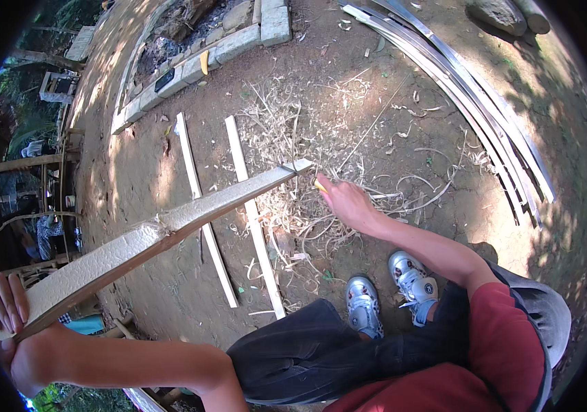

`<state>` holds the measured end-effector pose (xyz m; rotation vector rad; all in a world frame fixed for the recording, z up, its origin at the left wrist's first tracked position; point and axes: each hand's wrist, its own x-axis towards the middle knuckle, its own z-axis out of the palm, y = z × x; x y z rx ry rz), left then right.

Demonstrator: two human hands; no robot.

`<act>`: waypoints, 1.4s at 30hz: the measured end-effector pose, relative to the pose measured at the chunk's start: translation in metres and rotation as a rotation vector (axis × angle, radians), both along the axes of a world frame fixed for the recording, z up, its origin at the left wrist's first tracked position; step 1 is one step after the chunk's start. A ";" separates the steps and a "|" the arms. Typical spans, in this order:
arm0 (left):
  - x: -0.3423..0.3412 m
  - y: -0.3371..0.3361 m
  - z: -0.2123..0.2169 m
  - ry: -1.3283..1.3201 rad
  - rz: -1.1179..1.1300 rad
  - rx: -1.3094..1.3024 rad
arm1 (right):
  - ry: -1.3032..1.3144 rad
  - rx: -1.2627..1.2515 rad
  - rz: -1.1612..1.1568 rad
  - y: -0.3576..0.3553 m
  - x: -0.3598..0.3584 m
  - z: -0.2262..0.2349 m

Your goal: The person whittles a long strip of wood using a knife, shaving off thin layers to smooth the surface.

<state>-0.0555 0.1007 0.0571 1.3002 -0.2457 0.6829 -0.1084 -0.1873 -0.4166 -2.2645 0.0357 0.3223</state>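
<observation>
Shaving appears partly done: shavings [273, 134] litter the ground [135, 185], yet the slat [115, 255], held above two strips [260, 247], probably needs work at its rough joint [153, 231]. The left hand [32, 349] grips the near-left end; the right hand [349, 204] grips a yellow-handled tool [319, 185] beside the far end.

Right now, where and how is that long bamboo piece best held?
Probably grip the bamboo piece by its lower-left end from the person's left, as the left hand does: that end looks broad and lies farthest from the yellow-handled tool.
</observation>
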 end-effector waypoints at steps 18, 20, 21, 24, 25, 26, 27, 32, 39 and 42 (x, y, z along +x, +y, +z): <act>0.014 0.013 -0.012 -0.056 -0.238 0.117 | -0.277 0.077 -0.097 -0.016 -0.016 -0.059; 0.020 0.035 -0.009 -0.083 -0.343 0.128 | -0.094 -0.089 -0.086 -0.020 -0.014 -0.058; 0.019 0.039 -0.006 -0.096 -0.325 0.122 | -0.118 -0.023 -0.055 -0.020 -0.007 -0.035; -0.003 -0.053 -0.037 -0.141 0.299 -0.012 | -0.328 0.104 -0.007 -0.007 -0.008 -0.007; 0.004 -0.029 -0.029 -0.108 -0.013 0.054 | -0.366 0.026 -0.015 -0.007 -0.009 -0.015; 0.013 0.019 -0.013 -0.080 -0.320 0.120 | -0.411 -0.052 -0.019 -0.005 -0.009 -0.026; 0.015 0.030 -0.009 -0.068 -0.422 0.140 | -0.454 -0.138 -0.022 -0.005 -0.009 -0.044; -0.001 -0.043 -0.035 -0.139 0.057 0.019 | -0.073 0.003 -0.100 -0.021 -0.006 -0.047; 0.008 0.000 -0.020 -0.081 -0.257 0.100 | -0.087 -0.168 -0.062 -0.028 -0.003 -0.080; 0.000 -0.016 -0.026 -0.107 -0.113 0.030 | -0.144 -0.077 -0.063 -0.032 0.002 -0.062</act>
